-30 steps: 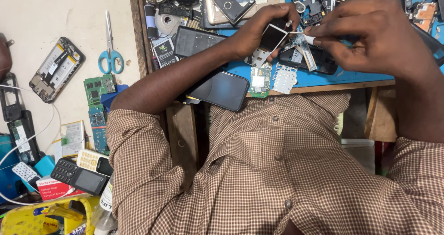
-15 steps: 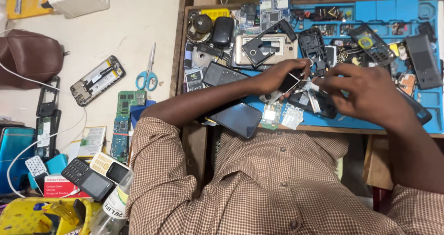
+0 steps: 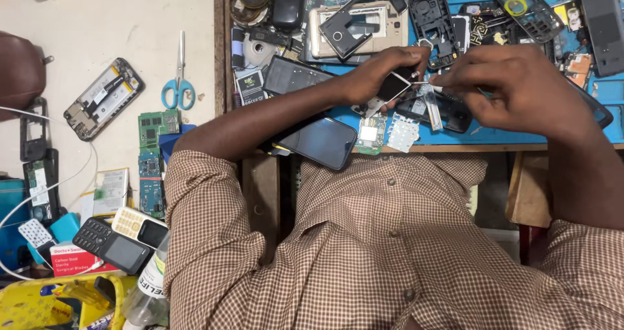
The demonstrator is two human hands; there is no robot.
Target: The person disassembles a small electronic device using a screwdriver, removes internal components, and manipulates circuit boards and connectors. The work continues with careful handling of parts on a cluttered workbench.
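My left hand (image 3: pixel 380 76) pinches a small phone screen part (image 3: pixel 394 86) just above the blue desk (image 3: pixel 611 93); my right hand (image 3: pixel 513 86) is pressed together on thin tweezers (image 3: pixel 424 83) touching its edge. A slip, I judge, could scratch the part or drop it among the phone shells (image 3: pixel 432 18) and black phone (image 3: pixel 322 141) nearby
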